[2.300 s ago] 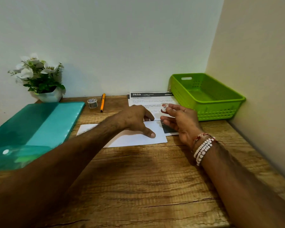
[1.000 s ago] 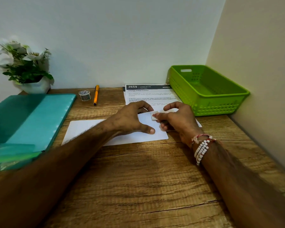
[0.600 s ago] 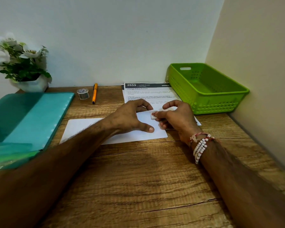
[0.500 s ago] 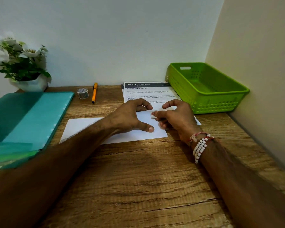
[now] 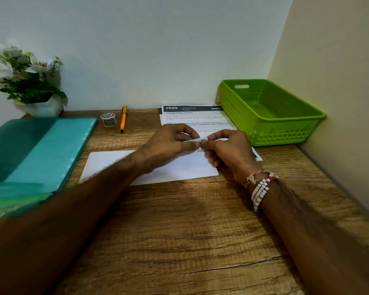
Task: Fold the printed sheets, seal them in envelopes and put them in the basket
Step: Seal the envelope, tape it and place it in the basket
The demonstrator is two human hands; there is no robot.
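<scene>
A white envelope [image 5: 179, 169] lies flat on the wooden desk. Behind it is a stack of printed sheets [image 5: 192, 118] headed "2659". My left hand [image 5: 166, 145] and my right hand [image 5: 228, 150] meet fingertip to fingertip just above the envelope's far right corner. Between thumbs and forefingers they pinch a small pale strip [image 5: 195, 141]. Under the fingertips a small sticker [image 5: 200, 150] sits on the envelope. The green basket [image 5: 285, 128] stands at the back right with nothing visible inside.
A small roll of stickers [image 5: 108, 119] and an orange pen [image 5: 123, 118] lie by the back wall. A teal folder [image 5: 41, 150] covers the desk's left side, with a white flower pot [image 5: 45, 107] behind it. Walls close off the back and right.
My right hand brought a small sticker down onto the envelope's corner. My left hand has lifted off the envelope and now pinches at my right fingertips.
</scene>
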